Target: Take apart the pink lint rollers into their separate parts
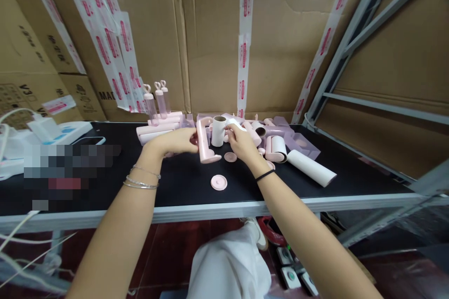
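My left hand (177,141) is closed on a pink lint-roller frame (203,142) that stands upright on the black table (182,182). My right hand (242,142) pinches a white paper roll (218,131) held upright beside the frame. Two pink round caps lie on the table, one (219,182) in front of the hands and one (230,157) just under my right wrist. A pile of pink roller parts (270,131) and a long white roll (311,168) lie to the right of my right hand.
Assembled pink rollers (157,126) with upright handles lie at the back left. A white device (56,131) and cables sit at the far left. Taped cardboard boxes (217,46) wall the back, a metal shelf frame (354,32) stands right.
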